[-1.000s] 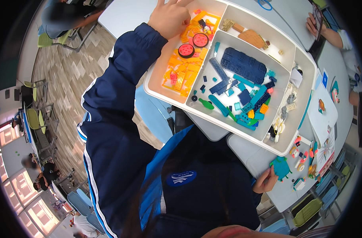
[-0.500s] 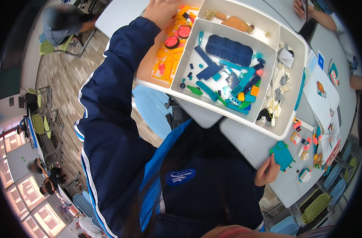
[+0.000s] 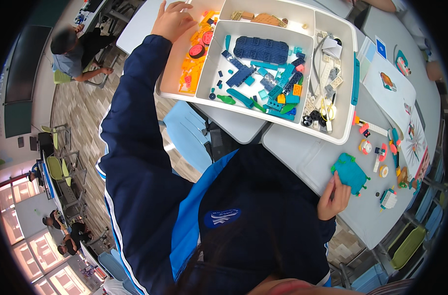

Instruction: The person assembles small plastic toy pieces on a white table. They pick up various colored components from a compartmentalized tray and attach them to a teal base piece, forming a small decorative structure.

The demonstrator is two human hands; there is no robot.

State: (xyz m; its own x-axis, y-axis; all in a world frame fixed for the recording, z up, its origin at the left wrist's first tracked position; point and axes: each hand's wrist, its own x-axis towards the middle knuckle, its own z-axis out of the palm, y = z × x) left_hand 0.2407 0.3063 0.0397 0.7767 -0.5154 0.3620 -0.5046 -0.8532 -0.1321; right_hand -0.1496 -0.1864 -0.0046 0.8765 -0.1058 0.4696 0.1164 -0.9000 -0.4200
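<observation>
My left hand hovers over the far left corner of a white sorting tray, its fingers apart with nothing visible in them. Just beside it, the left compartment holds orange and yellow building bricks and two red wheels with black tyres. My right hand is low on the right, by the table edge, with its fingertips at the left edge of a teal brick-built plate with green bits at its corners. The undersides of those fingers are hidden.
Blue and teal bricks fill the tray's middle compartment; white and black parts lie in its right one. Several small assemblies, including a white and teal block, lie near printed sheets. A light blue chair stands below the tray.
My left hand has drawn back from the orange bricks toward the tray's outer left rim, its fingers spreading. My right hand stays at the teal plate. The whole view has shifted.
</observation>
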